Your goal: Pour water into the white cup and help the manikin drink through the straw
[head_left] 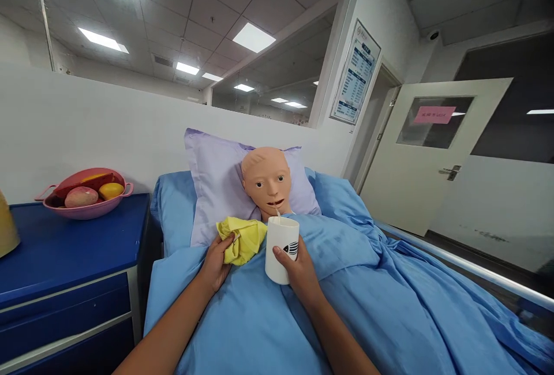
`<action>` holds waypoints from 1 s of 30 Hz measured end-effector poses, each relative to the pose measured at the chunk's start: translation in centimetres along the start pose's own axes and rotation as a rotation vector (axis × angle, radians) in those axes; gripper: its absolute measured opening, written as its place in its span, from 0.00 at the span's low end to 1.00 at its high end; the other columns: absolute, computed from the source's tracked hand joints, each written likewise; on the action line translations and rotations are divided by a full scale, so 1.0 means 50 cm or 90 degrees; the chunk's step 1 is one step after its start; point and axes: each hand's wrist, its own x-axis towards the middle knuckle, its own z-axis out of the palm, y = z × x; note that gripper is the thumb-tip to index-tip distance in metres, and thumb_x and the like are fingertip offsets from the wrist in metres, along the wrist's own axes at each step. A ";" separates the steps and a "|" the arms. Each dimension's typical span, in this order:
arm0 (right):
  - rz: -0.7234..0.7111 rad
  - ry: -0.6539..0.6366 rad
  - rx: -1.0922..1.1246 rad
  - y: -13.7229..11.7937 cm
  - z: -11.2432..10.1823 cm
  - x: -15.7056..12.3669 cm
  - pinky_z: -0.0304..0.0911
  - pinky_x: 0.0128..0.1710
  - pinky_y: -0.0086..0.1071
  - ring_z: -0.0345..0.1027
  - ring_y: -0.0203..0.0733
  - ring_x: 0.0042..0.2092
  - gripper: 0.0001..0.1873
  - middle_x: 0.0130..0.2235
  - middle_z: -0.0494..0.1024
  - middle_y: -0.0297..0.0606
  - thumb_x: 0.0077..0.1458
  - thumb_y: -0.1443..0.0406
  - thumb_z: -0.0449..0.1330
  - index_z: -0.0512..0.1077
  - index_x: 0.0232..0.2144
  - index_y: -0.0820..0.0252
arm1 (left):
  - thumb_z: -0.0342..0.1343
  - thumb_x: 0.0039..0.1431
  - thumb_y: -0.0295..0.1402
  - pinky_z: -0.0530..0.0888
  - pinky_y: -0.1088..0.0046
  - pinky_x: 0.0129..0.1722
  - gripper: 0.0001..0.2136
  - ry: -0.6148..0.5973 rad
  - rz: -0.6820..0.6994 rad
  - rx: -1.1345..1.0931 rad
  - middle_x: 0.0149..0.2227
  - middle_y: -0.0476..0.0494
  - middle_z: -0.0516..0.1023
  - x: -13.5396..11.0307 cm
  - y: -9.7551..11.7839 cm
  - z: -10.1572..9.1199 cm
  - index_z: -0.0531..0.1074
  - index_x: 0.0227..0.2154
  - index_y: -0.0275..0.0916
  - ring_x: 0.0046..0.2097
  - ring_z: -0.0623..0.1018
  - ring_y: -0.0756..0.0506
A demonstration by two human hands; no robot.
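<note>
My right hand is closed round a white cup with a dark printed mark on its side. A thin pale straw rises from the cup to the open mouth of a training manikin. In my left hand is a bunched yellow cloth, just left of the cup. The manikin's head rests on a lilac pillow, and a blue quilt covers its body up to the neck. What is inside the cup is hidden.
A blue bedside cabinet stands left of the bed, bearing a pink basket of fruit and a yellow container at the frame edge. A bed rail runs along the right side. Behind it is an open door.
</note>
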 end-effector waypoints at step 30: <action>0.066 -0.017 0.003 0.010 -0.018 0.014 0.68 0.34 0.38 0.72 0.47 0.35 0.28 0.35 0.78 0.38 0.44 0.49 0.67 0.68 0.44 0.56 | 0.61 0.54 0.28 0.78 0.69 0.42 0.17 0.019 0.007 -0.029 0.43 0.38 0.80 0.002 -0.004 0.000 0.70 0.47 0.35 0.41 0.81 0.43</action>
